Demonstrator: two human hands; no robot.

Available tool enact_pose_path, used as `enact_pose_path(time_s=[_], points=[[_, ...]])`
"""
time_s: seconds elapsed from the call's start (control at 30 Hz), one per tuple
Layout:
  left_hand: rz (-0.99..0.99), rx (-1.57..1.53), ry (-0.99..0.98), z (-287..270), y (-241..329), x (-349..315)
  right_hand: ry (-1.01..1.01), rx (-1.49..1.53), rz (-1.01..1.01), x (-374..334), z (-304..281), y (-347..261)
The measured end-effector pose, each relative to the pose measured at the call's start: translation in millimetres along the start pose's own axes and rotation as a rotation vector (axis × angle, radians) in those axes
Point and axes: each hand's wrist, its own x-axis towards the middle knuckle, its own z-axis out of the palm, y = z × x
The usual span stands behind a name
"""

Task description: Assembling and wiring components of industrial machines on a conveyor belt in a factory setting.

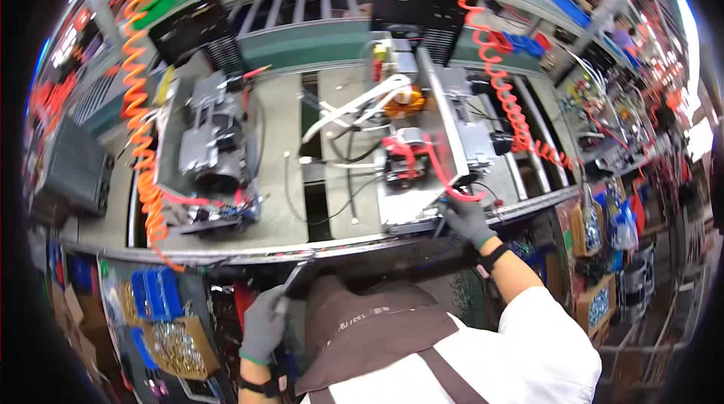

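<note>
My left hand, in a grey glove, is closed round a slim grey metal tool that points up toward the bench's front edge; its exact kind is blurred. At the near right corner of an open metal chassis, my gloved right hand has its fingers curled in. What they grip, if anything, I cannot make out. A red cable loops down close to those fingers. The chassis carries a copper-wound coil, thick white cables and grey metal blocks along its right side.
A second unit with a dark cylindrical part stands to the left on the bench. Orange coiled hoses hang on both sides. Below the bench's front edge are blue bins and a box of small fasteners. Black panels stand behind.
</note>
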Motion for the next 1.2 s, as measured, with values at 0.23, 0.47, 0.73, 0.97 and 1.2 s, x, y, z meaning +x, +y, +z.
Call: enact_pose_path(time_s=[0.23, 0.47, 0.73, 0.97, 1.2], points=[[0.118, 0.43, -0.477, 114.4, 58.5, 145.5, -0.02, 0.091, 0.009, 0.4, -5.5, 6.4], [0.247, 0.592, -0.75, 188.4, 76.0, 205.3, -0.007, 0.037, 0.027, -1.0, -7.3, 6.7], [0.18, 0.455, -1.024, 201.9, 61.3, 236.2, 0.063, -0.021, 0.0, 0.0, -2.2, 9.6], [0.265, 0.63, -1.044, 198.1, 91.6, 238.4, 0.08, 0.017, -0.002, -2.1, -1.5, 7.1], [0.226, 0.764, -0.952, 209.6, 101.5, 226.3, 0.142, 0.021, -0.049, 1.4, -0.3, 6.1]])
